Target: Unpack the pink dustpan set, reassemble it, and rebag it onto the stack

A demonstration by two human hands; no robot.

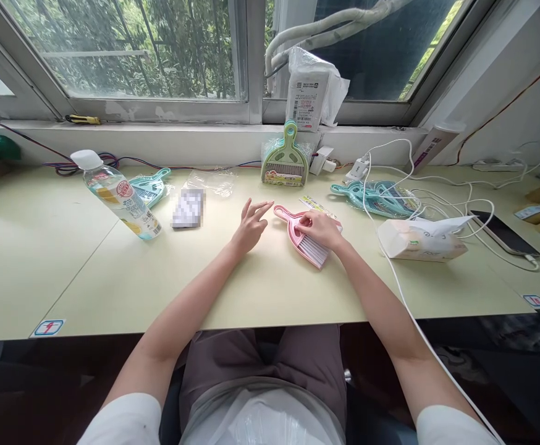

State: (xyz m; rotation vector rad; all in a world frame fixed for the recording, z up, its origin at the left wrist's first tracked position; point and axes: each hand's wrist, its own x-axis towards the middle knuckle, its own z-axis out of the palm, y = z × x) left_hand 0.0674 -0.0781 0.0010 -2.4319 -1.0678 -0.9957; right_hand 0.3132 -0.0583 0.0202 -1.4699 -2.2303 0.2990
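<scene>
On a pale green desk (66, 247) below a window, seen from a head camera looking forward and down, two bare forearms reach out from the bottom of the view. The right hand (319, 228) rests on top of a small pink dustpan and brush set (304, 241), fingers lying close together and curved over the middle of it, pressing down rather than pinching. This pink set lies near the centre of the desk, its long axis running diagonally: the handle points up and to the left, toward the gap between the hands, and the white bristles point down and to the right, under the right wrist. The left hand (250, 225) hovers or rests lightly just left of that handle, empty, fingers spread and stretched forward; its fingertips are near the handle end but apart from it. The right hand is the one in contact.

Farther off, a green dustpan set (285, 162) in clear wrap leans upright against the wall under the sill. Teal dustpan sets lie flat to the right (376, 196) and to the left (149, 187). A plastic drink bottle (119, 198) lies tilted on the left. A tissue pack (418, 240), white cables (437, 198) and a phone (504, 232) sit on the right.
</scene>
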